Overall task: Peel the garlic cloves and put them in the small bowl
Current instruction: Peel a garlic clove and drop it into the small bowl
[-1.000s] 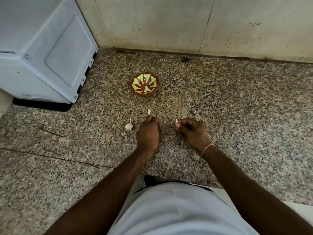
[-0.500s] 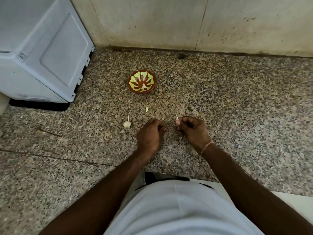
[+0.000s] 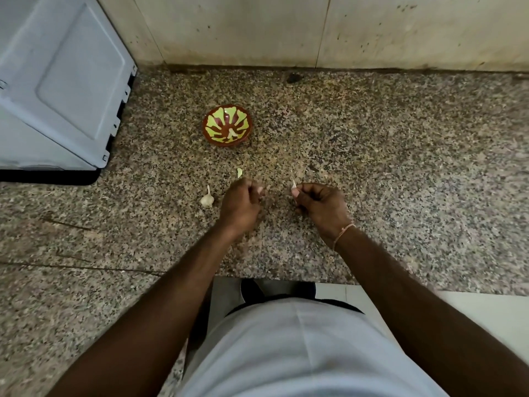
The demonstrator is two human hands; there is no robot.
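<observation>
A small red-brown bowl (image 3: 217,121) with a yellow-green pattern stands on the speckled stone counter, with one peeled garlic clove (image 3: 232,133) inside. My right hand (image 3: 322,206) pinches a garlic clove (image 3: 293,185) between thumb and fingertips, its pale tip pointing up. My left hand (image 3: 240,202) is curled closed a little to its left; nothing shows in it. A small garlic piece with a stem (image 3: 207,198) lies just left of my left hand. A pale scrap of garlic (image 3: 240,172) lies just beyond its knuckles.
A grey-white appliance (image 3: 57,90) fills the counter's far left. A tiled wall (image 3: 286,30) runs along the back. The counter's front edge (image 3: 286,277) is right at my body, with a lower section at the left.
My head has shifted a little, so the bowl sits higher in view. Both hands stay almost where they were, the right still pinching the clove.
</observation>
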